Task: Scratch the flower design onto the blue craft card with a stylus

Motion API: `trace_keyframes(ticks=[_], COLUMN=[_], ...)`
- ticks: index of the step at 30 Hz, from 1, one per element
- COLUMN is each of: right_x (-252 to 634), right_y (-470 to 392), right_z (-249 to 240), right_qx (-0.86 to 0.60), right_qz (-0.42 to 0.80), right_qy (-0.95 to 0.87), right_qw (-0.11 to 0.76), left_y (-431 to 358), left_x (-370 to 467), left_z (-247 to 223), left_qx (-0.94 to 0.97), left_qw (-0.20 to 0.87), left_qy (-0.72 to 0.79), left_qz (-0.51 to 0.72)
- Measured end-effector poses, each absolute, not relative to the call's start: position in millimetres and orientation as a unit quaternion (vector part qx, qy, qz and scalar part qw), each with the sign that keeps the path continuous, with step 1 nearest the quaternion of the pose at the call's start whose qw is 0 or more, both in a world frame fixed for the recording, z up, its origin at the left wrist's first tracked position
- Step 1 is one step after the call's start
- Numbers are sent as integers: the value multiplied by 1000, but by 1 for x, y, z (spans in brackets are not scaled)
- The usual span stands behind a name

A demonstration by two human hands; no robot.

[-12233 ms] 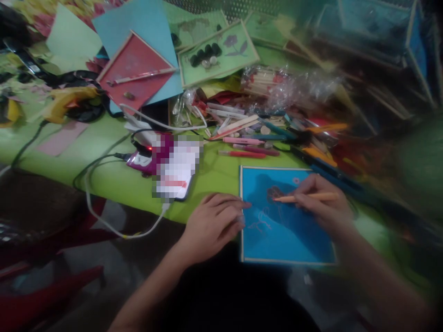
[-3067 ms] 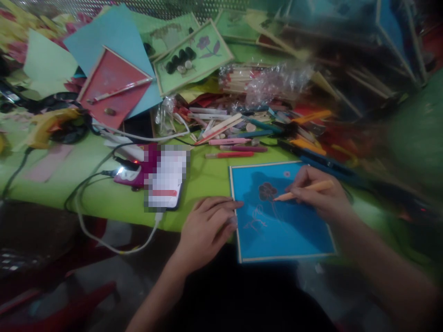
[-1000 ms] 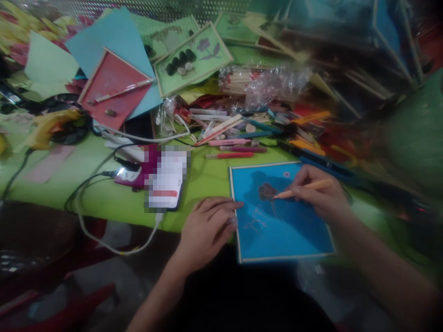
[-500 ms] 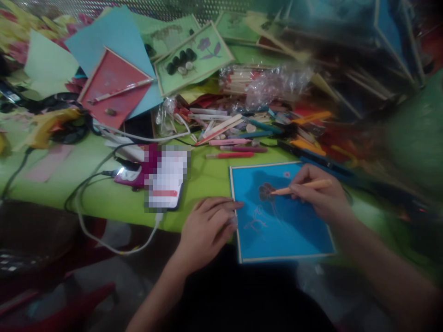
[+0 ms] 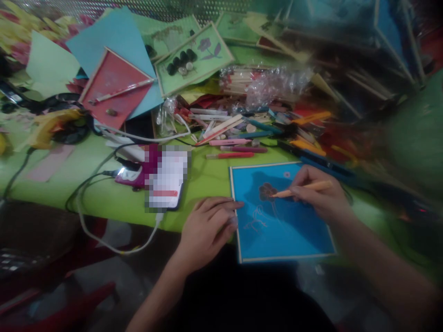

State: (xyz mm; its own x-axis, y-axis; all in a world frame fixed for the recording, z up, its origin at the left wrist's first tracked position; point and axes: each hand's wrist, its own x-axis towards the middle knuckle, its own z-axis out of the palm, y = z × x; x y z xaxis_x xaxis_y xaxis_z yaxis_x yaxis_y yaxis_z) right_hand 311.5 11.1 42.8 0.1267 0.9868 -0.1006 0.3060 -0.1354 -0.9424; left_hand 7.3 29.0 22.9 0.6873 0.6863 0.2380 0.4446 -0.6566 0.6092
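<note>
A blue board (image 5: 290, 235) with a pale wooden edge lies on the green table. On it are a dark flower drawing (image 5: 267, 191) and fainter pale outlines lower left. My right hand (image 5: 318, 191) rests over the board's right side, its fingers closed on an orange pen (image 5: 316, 186). The pen's tip touches or nearly touches the flower's lower right. At the board's left edge lies my left hand (image 5: 211, 226), fingertips on the frame and the fingers loosely spread, holding nothing.
A phone (image 5: 168, 177) with a white cable (image 5: 104, 246) is left of my left hand. Pens and sticks (image 5: 235, 133) pile up behind the board. Further back are a red framed panel (image 5: 116, 87), a green framed panel (image 5: 207, 64) and a yellow glue gun (image 5: 48, 129).
The pen tip has shifted very slightly down and right on the flower. My left hand and the board look the same.
</note>
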Motion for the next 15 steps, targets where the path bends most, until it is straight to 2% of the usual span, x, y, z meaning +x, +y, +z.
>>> trace_keyframes(ticks=[15], right_x=[317], right_y=[8], right_z=[39], right_qx=[-638], right_qz=[422], right_qy=[-510], right_qw=[394], left_y=[29], left_x=[7], left_z=[23], left_qx=[881], left_qw=[260], left_qy=[323], left_qz=[226])
